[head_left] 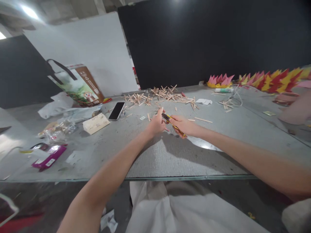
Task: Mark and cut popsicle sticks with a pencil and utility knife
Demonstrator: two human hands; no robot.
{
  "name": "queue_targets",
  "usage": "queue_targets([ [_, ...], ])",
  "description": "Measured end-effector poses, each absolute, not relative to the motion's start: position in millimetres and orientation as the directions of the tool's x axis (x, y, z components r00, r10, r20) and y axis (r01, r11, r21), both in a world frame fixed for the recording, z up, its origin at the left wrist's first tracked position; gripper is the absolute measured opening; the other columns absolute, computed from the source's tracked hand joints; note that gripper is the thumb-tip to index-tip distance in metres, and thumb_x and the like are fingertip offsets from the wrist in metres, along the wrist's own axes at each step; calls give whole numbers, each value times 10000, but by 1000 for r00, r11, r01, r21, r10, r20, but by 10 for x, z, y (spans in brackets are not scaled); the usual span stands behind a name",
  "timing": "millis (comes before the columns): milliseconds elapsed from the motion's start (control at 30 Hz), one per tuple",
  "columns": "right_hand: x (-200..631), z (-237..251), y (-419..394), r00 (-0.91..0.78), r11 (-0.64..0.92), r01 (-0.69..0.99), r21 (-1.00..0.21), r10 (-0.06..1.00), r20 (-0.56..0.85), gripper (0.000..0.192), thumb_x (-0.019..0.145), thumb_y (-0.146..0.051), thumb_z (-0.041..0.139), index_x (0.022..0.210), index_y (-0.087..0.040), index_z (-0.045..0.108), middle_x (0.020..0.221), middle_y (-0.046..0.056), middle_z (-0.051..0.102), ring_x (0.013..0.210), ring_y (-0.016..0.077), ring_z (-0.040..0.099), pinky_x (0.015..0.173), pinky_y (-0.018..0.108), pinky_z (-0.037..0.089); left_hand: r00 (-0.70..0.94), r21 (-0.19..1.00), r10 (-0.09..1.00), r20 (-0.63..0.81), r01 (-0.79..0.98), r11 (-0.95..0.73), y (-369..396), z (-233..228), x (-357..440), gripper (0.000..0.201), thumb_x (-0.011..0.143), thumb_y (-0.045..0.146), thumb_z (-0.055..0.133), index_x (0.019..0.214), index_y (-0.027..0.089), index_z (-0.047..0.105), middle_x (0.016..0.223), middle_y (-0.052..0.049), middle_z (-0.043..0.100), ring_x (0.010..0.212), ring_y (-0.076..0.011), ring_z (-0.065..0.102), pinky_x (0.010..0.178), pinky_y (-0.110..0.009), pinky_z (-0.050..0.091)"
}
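Observation:
In the middle of the grey table, my right hand [182, 125] is closed around a pair of pliers [166, 116] with a dark head and yellow-and-black handles. Their head points left, right up against my left hand [156, 124]. The fingers of that hand are closed on a small wooden craft stick [162, 109], whose pale tip sticks up. How the jaws meet the stick is hidden by the fingers. Just beyond both hands spreads a heap of wooden craft sticks [162, 94], many joined in crossed shapes. A loose stick [203, 120] lies right of my right hand.
To the left are a black-screened phone [117, 111], a cream paper pack [96, 123], a purple packet [49, 157] and a printed carrier bag [84, 85]. At the back right stand pink, yellow and red folded-paper pieces [272, 80], near a glue tube [224, 90] and white cable [237, 97].

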State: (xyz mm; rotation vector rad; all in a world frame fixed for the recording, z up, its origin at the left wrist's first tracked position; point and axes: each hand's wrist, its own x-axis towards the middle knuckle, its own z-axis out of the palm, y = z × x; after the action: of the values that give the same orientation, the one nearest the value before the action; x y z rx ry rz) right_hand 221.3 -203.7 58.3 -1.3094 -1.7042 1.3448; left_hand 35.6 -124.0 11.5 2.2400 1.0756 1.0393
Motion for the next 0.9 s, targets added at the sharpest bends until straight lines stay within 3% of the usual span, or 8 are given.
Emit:
queue_targets([
  [100,2175,523,-2025,-279,-44,191,-981,955,-98,94,1089,-332,472,1146,-257,474,541,-105,488,373,119,472,372,173,325,379,663,803,460,456,-594,-1146,86,332,460,833,61,547,1263,218,594,1126,-109,717,1054,-264,706,1020,-415,533],
  [167,2141,482,-2014,-279,-35,88,-995,959,-59,212,1019,-240,499,1226,-257,455,576,-101,527,409,133,485,405,193,356,350,673,810,471,450,-587,-1088,89,289,408,880,62,499,1243,215,606,1175,-114,716,1127,-265,692,1070,-428,505],
  [267,2117,416,-1997,-323,5,-38,-999,946,17,373,924,-165,563,1278,-227,461,720,-70,598,524,125,541,525,223,444,319,670,812,489,458,-584,-1021,111,206,381,936,68,445,1255,206,601,1175,-106,711,1113,-245,686,1073,-415,495],
  [367,2122,347,-1985,-378,19,-109,-994,924,60,375,941,-205,623,1293,-214,495,888,-37,603,644,105,567,632,231,465,298,662,819,490,483,-573,-985,122,149,407,956,74,434,1314,196,585,1175,-101,709,1063,-228,684,1063,-402,498],
  [600,2146,212,-1956,-515,14,-133,-991,853,81,224,1034,-333,620,1131,-234,444,765,-103,390,543,80,288,528,203,237,320,614,780,538,485,-623,-936,65,141,421,967,52,403,1323,164,596,1218,-124,702,1168,-233,664,1105,-390,478],
  [900,2177,115,-1887,-495,89,-83,-993,861,119,305,1015,-456,644,1100,-249,437,742,-90,387,544,92,290,501,217,233,298,609,781,549,498,-618,-887,20,142,429,953,45,411,1308,188,604,1199,-111,708,1105,-228,681,1065,-394,513],
])
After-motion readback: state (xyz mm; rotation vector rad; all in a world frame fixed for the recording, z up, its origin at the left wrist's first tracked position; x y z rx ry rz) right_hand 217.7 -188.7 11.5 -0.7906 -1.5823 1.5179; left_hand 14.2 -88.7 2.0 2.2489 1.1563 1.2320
